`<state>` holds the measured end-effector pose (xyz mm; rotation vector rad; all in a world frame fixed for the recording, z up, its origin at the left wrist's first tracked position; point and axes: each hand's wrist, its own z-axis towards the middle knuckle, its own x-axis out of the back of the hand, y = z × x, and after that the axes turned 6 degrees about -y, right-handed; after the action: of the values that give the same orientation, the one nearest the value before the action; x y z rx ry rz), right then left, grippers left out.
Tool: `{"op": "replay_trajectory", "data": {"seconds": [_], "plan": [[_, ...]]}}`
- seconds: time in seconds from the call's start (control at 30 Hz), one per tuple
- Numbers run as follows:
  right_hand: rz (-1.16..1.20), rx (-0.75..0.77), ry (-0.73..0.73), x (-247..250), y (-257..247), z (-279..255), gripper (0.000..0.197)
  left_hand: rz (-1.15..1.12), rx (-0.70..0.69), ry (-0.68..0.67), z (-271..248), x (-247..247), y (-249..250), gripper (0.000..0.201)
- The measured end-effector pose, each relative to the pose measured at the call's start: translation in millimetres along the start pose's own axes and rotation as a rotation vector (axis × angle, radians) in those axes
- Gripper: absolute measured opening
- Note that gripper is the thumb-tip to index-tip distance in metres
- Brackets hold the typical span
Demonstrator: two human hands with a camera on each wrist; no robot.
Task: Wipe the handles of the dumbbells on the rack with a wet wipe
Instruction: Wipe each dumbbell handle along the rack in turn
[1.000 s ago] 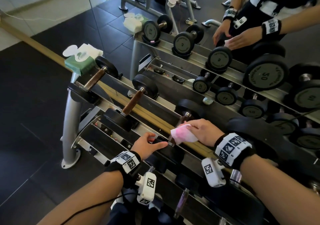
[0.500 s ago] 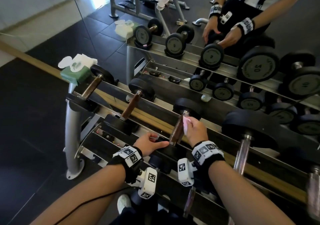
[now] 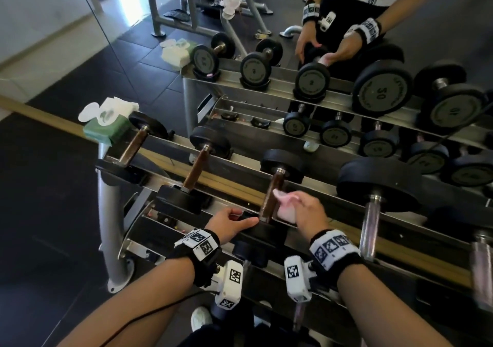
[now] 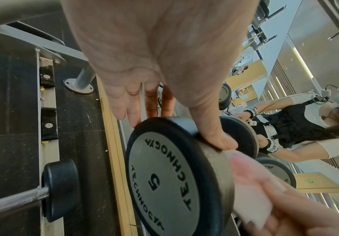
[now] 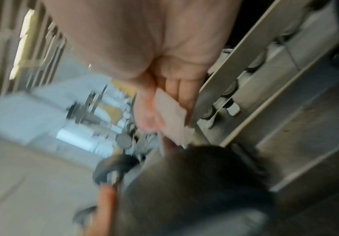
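A: Head view: where is the wipe [image 3: 286, 208]?

B: Bunched pink and white in the right hand [image 3: 309, 210], fingers curled round it, pressed against the right side of the brown handle [image 3: 270, 197] of the third dumbbell [image 3: 277, 186] on the top rail of the rack [image 3: 112, 213].

A: And the left hand [image 3: 229, 225]?

B: It grips the near disc [image 4: 170, 175] of the same dumbbell, thumb on the rim, fingers behind it. That disc is marked 5.

A: Right wrist view?

B: Blurred. It shows the wipe held between thumb and fingers, little more.

A: Surroundings?

B: Two more brown-handled dumbbells sit to the left, and a larger one [image 3: 376, 200] with a bright handle to the right. A green wipe pack [image 3: 106, 125] rests at the rack's far left end. A mirror [image 3: 320, 39] behind repeats the rack and the person.
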<state>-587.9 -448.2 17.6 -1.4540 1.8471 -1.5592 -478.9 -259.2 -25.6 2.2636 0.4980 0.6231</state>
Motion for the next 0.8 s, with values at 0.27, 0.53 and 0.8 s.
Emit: {"op": "replay_trajectory", "data": {"seconds": [0.27, 0.53, 0.8], "plan": [[0.037, -0.005, -0.035, -10, -11, 23, 0.032, 0.038, -0.006, 0.005, -1, 0, 1, 0.07], [-0.129, 0.037, -0.213, -22, 16, -3, 0.027, 0.058, -0.003, -0.007, 3, 2, 0, 0.07], [0.209, -0.101, 0.071, -4, 18, -5, 0.023, 0.054, -0.001, -0.035, 1, 2, 2, 0.068]]}}
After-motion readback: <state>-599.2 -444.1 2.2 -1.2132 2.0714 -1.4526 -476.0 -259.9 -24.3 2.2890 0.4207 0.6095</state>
